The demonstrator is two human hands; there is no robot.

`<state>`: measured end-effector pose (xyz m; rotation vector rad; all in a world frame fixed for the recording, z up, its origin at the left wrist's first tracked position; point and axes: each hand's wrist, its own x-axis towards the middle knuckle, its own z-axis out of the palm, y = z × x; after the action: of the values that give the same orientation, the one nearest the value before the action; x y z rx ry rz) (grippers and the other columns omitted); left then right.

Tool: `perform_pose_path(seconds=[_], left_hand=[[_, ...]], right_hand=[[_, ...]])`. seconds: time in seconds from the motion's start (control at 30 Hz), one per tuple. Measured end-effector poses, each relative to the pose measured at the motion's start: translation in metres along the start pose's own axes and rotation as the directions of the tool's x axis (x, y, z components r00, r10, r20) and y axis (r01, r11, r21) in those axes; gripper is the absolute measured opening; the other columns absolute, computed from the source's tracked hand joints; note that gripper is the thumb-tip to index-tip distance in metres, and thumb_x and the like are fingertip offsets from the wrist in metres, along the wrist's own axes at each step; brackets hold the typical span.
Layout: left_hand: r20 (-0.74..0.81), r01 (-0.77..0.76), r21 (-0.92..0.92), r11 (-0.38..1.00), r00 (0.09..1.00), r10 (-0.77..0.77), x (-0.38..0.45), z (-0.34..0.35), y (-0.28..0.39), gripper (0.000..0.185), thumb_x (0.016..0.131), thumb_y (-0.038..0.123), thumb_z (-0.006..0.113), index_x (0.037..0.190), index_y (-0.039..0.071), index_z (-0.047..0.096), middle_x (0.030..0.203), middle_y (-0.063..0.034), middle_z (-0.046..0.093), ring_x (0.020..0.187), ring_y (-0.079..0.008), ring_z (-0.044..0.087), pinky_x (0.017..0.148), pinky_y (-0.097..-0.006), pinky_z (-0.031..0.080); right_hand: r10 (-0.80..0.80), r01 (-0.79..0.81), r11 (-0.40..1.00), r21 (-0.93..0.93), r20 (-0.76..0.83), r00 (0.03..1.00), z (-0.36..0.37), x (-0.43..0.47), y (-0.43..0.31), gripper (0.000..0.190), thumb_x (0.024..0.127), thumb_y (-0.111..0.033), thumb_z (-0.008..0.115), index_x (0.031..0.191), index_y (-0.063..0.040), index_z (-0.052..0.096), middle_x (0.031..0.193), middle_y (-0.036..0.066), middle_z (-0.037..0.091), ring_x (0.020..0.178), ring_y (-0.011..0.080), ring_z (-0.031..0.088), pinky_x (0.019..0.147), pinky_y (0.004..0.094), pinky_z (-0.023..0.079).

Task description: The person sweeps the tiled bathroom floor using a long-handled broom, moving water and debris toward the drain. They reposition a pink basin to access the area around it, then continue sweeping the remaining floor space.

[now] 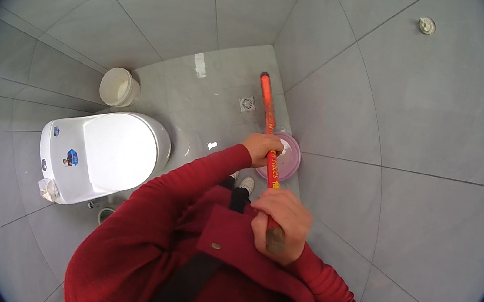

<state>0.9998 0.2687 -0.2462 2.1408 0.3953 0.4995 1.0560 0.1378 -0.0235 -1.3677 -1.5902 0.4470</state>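
Observation:
My left hand (pixel 262 150) grips the middle of a long red handle (pixel 272 171) that bears yellow writing. Higher up the same handle, close to my chest, my right hand (pixel 281 227) is wrapped around it near its worn end. The handle slants down and away to an orange-red far end (pixel 266 81) resting at the floor near the wall; it looks like a broom or brush, though its exact kind is hard to tell. A pink plastic basin (pixel 294 162) stands on the floor below my left hand, partly hidden by that hand and the handle.
A white toilet (pixel 120 153) with its lid down is at the left, a crumpled packet (pixel 49 190) on its tank. Beyond it stands a whitish bucket (pixel 115 87). A square floor drain (pixel 247 104) sits in the shiny tiled floor (pixel 177 83). Grey tiled walls (pixel 338 118) close in the right side.

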Motion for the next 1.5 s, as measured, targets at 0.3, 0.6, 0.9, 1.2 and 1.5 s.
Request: perform_pose_path(seconds=[0.3, 0.6, 0.9, 1.2, 1.5], left_hand=[[0.108, 0.028, -0.044, 0.999, 0.994, -0.023, 0.010, 0.035, -0.065, 0.011, 0.071, 0.011, 0.066, 0.075, 0.010, 0.057, 0.081, -0.0112, 0.059, 0.080, -0.0348, 0.059, 0.065, -0.0446, 0.047], [-0.020, -0.009, -0.163, 0.987, 1.000, 0.006, 0.051, 0.004, -0.112, 0.012, 0.069, 0.007, 0.064, 0.078, 0.008, 0.056, 0.083, -0.0112, 0.062, 0.077, -0.0339, 0.059, 0.067, -0.0421, 0.047], [-0.211, 0.065, -0.274, 0.959, 0.969, -0.126, 0.023, -0.030, -0.155, 0.005, 0.076, 0.009, 0.060, 0.079, 0.007, 0.058, 0.077, -0.0099, 0.060, 0.073, -0.0274, 0.057, 0.068, -0.0364, 0.044], [-0.166, 0.234, -0.026, 0.972, 0.958, -0.235, 0.030, -0.063, -0.051, 0.007, 0.075, 0.015, 0.059, 0.079, 0.009, 0.059, 0.074, -0.0110, 0.062, 0.069, -0.0328, 0.058, 0.060, -0.0390, 0.044], [-0.031, 0.301, -0.161, 0.940, 0.950, -0.310, 0.005, 0.024, -0.129, 0.014, 0.075, 0.024, 0.062, 0.081, 0.012, 0.061, 0.071, -0.0081, 0.063, 0.066, -0.0270, 0.061, 0.059, -0.0399, 0.045]], right_hand=[[0.002, -0.002, 1.000, -0.018, -0.035, 0.999, 0.027, -0.001, 0.037, 0.020, 0.063, 0.007, 0.061, 0.079, -0.003, 0.060, 0.072, 0.011, 0.059, 0.067, 0.0293, 0.060, 0.061, 0.0350, 0.050], [-0.039, 0.021, 0.991, -0.131, -0.135, 0.990, 0.058, 0.038, 0.061, 0.011, 0.067, -0.001, 0.062, 0.075, -0.005, 0.056, 0.072, 0.008, 0.057, 0.068, 0.0275, 0.058, 0.056, 0.0362, 0.047], [0.119, -0.121, 0.991, -0.061, -0.032, 0.992, 0.118, 0.096, 0.127, 0.010, 0.063, -0.008, 0.065, 0.070, -0.008, 0.058, 0.069, 0.007, 0.058, 0.071, 0.0280, 0.059, 0.059, 0.0427, 0.045], [-0.011, 0.012, 1.000, 0.013, -0.054, 0.998, 0.040, 0.095, 0.037, 0.008, 0.068, 0.000, 0.061, 0.072, -0.006, 0.058, 0.068, 0.006, 0.059, 0.062, 0.0243, 0.058, 0.056, 0.0335, 0.045], [0.038, -0.041, 0.996, -0.083, -0.029, 0.999, 0.081, 0.026, 0.084, 0.012, 0.066, -0.008, 0.066, 0.071, -0.012, 0.056, 0.068, 0.003, 0.057, 0.065, 0.0253, 0.059, 0.054, 0.0374, 0.045]])
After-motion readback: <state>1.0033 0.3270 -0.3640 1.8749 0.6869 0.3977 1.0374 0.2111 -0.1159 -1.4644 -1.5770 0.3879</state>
